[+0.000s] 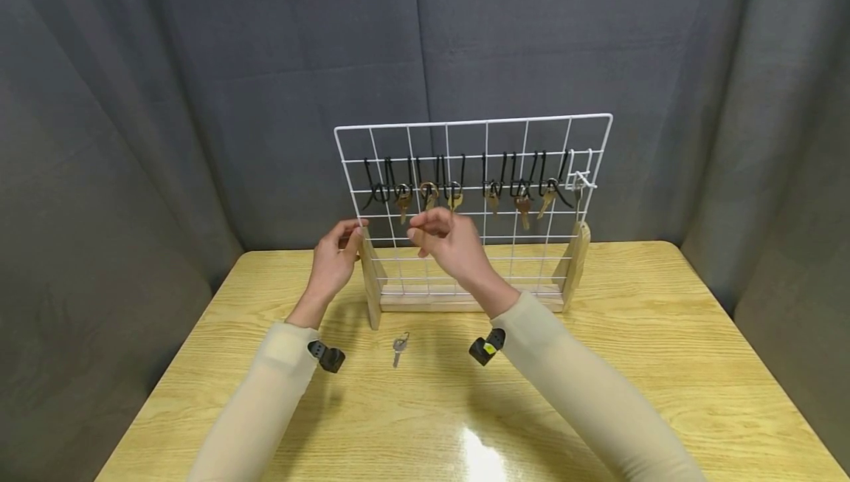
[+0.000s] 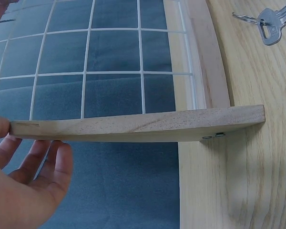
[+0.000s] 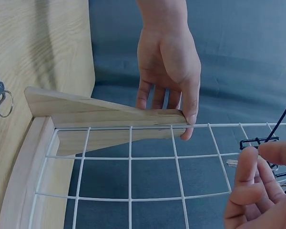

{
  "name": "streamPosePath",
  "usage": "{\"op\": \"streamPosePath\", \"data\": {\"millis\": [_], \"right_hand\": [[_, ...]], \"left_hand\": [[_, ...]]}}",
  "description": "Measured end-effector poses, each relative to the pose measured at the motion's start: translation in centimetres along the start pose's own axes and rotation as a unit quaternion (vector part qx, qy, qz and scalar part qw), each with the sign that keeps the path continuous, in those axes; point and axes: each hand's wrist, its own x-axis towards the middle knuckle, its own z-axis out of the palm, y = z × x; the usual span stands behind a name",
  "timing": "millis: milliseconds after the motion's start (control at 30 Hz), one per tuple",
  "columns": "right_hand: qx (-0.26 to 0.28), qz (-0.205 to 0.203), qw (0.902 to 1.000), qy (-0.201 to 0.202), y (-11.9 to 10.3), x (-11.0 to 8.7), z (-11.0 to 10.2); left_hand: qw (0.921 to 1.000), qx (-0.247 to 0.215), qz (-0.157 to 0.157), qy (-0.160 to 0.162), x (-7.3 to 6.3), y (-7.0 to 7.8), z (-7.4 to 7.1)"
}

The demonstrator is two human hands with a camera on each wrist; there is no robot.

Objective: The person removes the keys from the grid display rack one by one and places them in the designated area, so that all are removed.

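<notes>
Two bare hands at a white wire grid (image 1: 486, 121) set in a wooden stand. Left hand (image 1: 335, 264): grips the upper end of the stand's left upright (image 2: 133, 125), thumb to one side of the board, fingers to the other. Right hand (image 1: 458, 246): raised before the grid, just under the row of black hooks (image 1: 462, 164); fingers bent, thumb and index tips near each other; cannot tell whether anything is pinched between them. Several hanging keys (image 1: 523, 206), some brass-toned, are spread along the hooks; nearest the right fingertips is a brass-toned key (image 1: 403, 204) toward the left end. At the far right a white hook (image 1: 576, 174) is fixed to the grid. One loose silver key (image 1: 398, 349), with a small ring (image 3: 11, 104), lies flat on the wood-grain worktop (image 1: 697, 349), in front of the base rail (image 1: 471, 305) and between the two forearms. Cream sleeves (image 1: 252, 401) cover both arms; a dark grey curtain (image 1: 299, 61) hangs behind the rack.
</notes>
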Motion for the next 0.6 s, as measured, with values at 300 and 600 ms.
{"op": "streamPosePath", "data": {"millis": [300, 600], "right_hand": [[-0.004, -0.001, 0.9997, 0.023, 0.05, 0.52, 0.17], [0.001, 0.002, 0.9994, 0.034, -0.19, 0.70, 0.46]], "left_hand": [[1.0000, 0.005, -0.001, 0.005, -0.01, 0.21, -0.01], [1.0000, 0.002, 0.000, 0.004, -0.02, 0.21, 0.05]]}}
